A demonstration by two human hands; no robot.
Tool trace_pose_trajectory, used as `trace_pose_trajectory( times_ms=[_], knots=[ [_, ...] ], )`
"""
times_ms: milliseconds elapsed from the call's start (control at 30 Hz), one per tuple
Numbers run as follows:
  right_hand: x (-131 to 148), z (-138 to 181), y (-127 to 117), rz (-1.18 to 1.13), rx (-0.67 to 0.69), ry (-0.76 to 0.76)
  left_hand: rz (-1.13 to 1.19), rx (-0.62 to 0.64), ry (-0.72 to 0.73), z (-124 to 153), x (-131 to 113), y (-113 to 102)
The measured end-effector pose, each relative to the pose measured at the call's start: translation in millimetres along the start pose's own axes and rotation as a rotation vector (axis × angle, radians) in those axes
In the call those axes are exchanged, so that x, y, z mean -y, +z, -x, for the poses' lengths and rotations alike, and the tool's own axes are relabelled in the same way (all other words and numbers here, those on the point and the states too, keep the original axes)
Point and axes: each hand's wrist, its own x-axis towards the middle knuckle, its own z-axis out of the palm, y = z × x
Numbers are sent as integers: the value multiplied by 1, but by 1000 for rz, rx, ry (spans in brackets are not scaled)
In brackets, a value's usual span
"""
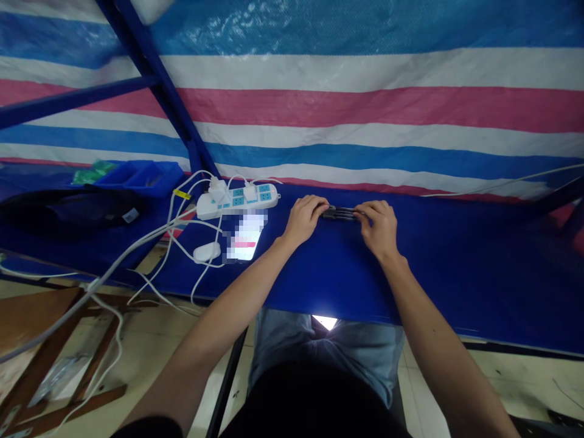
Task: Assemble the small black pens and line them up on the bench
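Observation:
Between my two hands lies a small black bundle of thin parallel strands or rods (344,213), just above or on the blue tabletop (337,267); its kind I cannot make out. My left hand (306,214) pinches its left end, where a thicker dark piece shows. At the other end, the fingers of my right hand (378,225) close on the strands. The fingertips partly cover both ends.
Left of my hands, a white power strip (210,207) carries plugs and tangled white cables. A lit phone (246,237) and a white oval device (207,252) lie before it. Farther left are a blue bin (146,176) and a dark bag (68,210). Striped sheeting (365,109) hangs behind.

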Motion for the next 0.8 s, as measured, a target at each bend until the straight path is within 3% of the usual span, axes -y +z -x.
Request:
trace_pose_trajectory(
  times_ms=[200,500,800],
  knots=[
    [-1,-1,-1,-71,18,1,21,-51,2,-1,2,0],
    [18,1,7,-122,157,-82,56,229,2,1,-4,2],
    [11,5,12,-145,298,23,127,227,61,2,-6,1]
  ],
)
